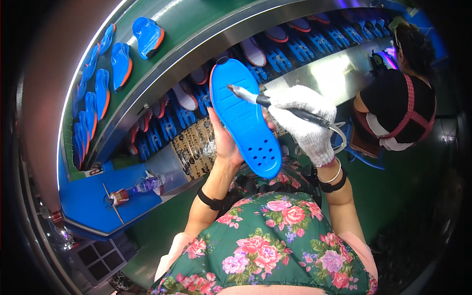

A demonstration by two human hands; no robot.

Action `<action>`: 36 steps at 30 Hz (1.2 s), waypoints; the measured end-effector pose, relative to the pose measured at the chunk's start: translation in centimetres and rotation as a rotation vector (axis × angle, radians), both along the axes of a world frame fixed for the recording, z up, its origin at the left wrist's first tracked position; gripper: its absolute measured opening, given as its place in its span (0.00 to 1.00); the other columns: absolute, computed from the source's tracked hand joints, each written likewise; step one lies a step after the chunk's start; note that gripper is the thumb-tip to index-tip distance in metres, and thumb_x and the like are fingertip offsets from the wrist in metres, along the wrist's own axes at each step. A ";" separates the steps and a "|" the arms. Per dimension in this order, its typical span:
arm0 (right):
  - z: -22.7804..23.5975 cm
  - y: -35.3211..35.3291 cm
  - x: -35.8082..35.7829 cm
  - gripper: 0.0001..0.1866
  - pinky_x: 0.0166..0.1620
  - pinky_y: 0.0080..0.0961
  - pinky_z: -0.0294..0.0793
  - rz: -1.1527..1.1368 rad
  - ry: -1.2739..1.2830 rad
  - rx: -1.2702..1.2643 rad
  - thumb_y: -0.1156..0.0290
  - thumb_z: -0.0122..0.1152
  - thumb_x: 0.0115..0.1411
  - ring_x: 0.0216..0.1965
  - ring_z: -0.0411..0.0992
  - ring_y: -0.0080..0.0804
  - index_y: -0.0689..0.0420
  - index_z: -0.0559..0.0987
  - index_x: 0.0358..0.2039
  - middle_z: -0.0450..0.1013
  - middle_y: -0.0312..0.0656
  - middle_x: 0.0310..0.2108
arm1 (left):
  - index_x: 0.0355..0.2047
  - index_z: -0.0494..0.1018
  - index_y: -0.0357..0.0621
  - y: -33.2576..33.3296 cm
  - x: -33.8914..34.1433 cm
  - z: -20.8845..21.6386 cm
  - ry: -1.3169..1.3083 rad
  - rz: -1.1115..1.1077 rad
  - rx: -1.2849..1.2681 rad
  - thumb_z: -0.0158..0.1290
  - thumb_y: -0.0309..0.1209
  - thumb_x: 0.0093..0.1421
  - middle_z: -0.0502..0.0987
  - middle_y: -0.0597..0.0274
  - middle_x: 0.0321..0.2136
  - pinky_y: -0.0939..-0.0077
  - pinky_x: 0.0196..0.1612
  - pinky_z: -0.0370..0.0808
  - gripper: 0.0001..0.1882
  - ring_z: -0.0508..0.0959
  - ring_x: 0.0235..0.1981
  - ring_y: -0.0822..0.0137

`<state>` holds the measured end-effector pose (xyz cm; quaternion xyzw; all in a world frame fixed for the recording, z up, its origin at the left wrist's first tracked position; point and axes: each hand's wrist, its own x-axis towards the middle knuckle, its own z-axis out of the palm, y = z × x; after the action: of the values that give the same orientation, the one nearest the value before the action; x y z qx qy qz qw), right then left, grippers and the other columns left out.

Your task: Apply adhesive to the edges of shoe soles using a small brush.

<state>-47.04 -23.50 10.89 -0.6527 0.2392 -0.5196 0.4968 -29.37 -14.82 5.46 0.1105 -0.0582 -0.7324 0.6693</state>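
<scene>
A blue shoe sole (243, 120) with an orange edge and a cluster of holes at its near end is held up in front of me. My left hand (227, 140), bare, grips it from beneath and along its left side; some fingers show at the sole's right edge. In a white knitted glove, my right hand (307, 123) is closed around a brush (260, 100) with a dark handle and a cable-like loop behind it. The brush's tip is over the upper part of the sole; I cannot tell whether it touches.
Several blue and orange soles (121, 64) lie on the green conveyor (194, 24) at the far left. Below it runs a rack of blue holders (184, 118) with shoe parts. A person (398, 98) sits at the right. A blue board (93, 201) bears a purple bottle (147, 184).
</scene>
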 end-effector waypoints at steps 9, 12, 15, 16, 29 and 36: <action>1.1 -1.3 0.8 0.14 0.46 0.32 0.82 -0.103 0.092 -0.388 0.82 0.72 0.53 0.41 0.83 0.39 0.63 0.87 0.42 0.84 0.49 0.43 | 0.71 0.61 0.50 0.1 -1.6 0.1 -0.302 0.074 0.038 0.31 0.76 0.66 0.75 0.56 0.60 0.51 0.62 0.74 0.49 0.76 0.58 0.52; 0.4 -0.7 1.1 0.19 0.48 0.37 0.80 -0.125 0.183 -0.584 0.76 0.72 0.52 0.44 0.82 0.44 0.59 0.87 0.46 0.84 0.46 0.45 | 0.75 0.57 0.52 0.4 -2.0 -0.2 -0.579 0.179 0.282 0.31 0.76 0.66 0.66 0.60 0.70 0.55 0.73 0.61 0.51 0.67 0.68 0.55; -0.2 1.3 1.8 0.17 0.47 0.35 0.80 -0.093 0.260 -0.611 0.76 0.74 0.52 0.44 0.83 0.38 0.55 0.88 0.45 0.85 0.42 0.44 | 0.74 0.56 0.52 0.4 -1.8 -0.7 -0.563 0.186 0.345 0.33 0.78 0.65 0.67 0.60 0.69 0.54 0.72 0.62 0.52 0.68 0.68 0.55; -0.1 1.6 1.7 0.17 0.47 0.35 0.80 -0.093 0.249 -0.614 0.76 0.74 0.52 0.44 0.83 0.38 0.55 0.88 0.45 0.85 0.42 0.44 | 0.74 0.57 0.53 0.5 -1.9 -0.6 -0.574 0.230 0.366 0.33 0.78 0.64 0.68 0.59 0.68 0.54 0.72 0.62 0.52 0.68 0.68 0.55; -1.7 1.8 2.8 0.18 0.45 0.35 0.81 0.041 0.118 -0.517 0.78 0.74 0.51 0.41 0.82 0.42 0.56 0.87 0.45 0.84 0.43 0.43 | 0.75 0.54 0.50 1.6 1.2 -1.3 -0.575 0.100 0.315 0.33 0.85 0.56 0.69 0.51 0.67 0.46 0.68 0.69 0.61 0.72 0.65 0.51; -0.7 0.5 2.3 0.17 0.44 0.35 0.81 -0.009 0.126 -0.540 0.80 0.72 0.53 0.42 0.83 0.41 0.58 0.87 0.45 0.84 0.48 0.44 | 0.74 0.56 0.52 0.2 1.8 -1.1 -0.490 0.148 0.298 0.32 0.82 0.60 0.68 0.54 0.67 0.49 0.68 0.70 0.57 0.72 0.65 0.52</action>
<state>-44.70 -22.99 10.16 -0.7914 0.1256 -0.5251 0.2865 -27.55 -14.58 4.34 0.3853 -0.1017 -0.6335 0.6632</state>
